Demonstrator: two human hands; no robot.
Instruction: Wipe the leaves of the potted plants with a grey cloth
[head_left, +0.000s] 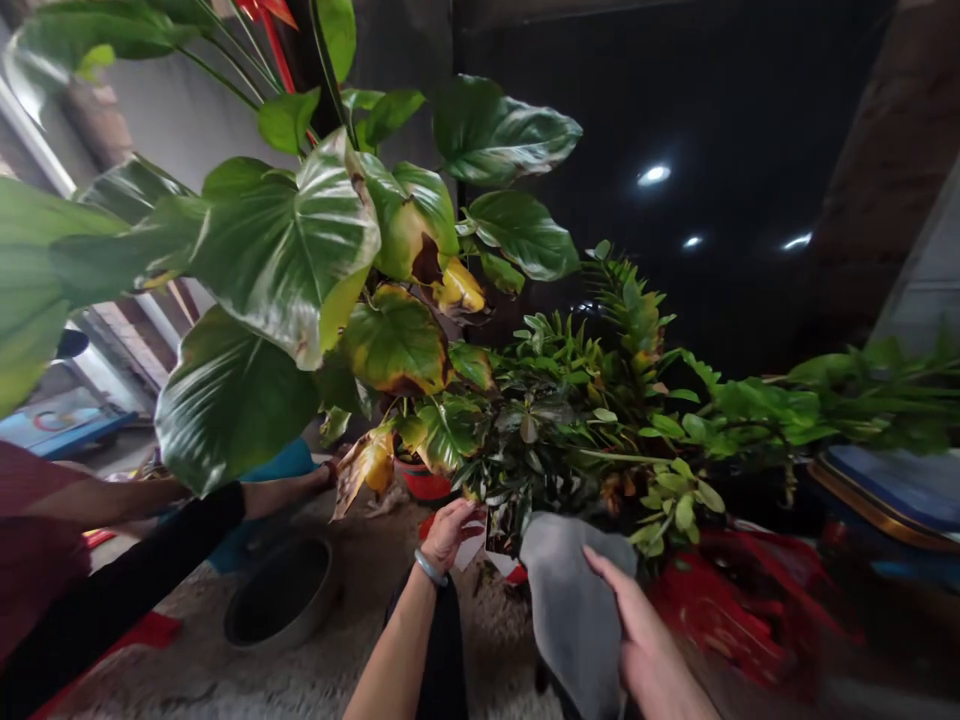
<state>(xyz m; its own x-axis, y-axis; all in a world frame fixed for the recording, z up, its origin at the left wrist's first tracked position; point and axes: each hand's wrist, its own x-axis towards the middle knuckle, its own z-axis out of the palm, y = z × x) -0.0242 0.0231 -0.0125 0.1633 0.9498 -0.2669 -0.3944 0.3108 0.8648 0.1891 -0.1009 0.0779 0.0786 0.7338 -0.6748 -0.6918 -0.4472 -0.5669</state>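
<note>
My right hand point(637, 610) grips a grey cloth point(574, 590), the thumb lying on top of it. The cloth hangs down in front of a dark-leaved potted plant point(517, 450). My left hand point(448, 535), with a bracelet at the wrist, is at the left edge of this plant. Its fingers are bent together among the lower leaves, and what they hold is too small to make out. Just below those fingers a white pot point(499, 560) shows in part. Above, a large plant spreads broad glossy leaves point(285, 240), some yellow and brown.
On the left another person's arm point(292, 492) reaches toward the red pot point(426, 482). A dark basin point(281, 595) sits on the ground below that arm. Red plastic bags point(735, 610) lie at right, near a blue-lidded container point(892, 490). Behind stands a dark reflective panel point(712, 130).
</note>
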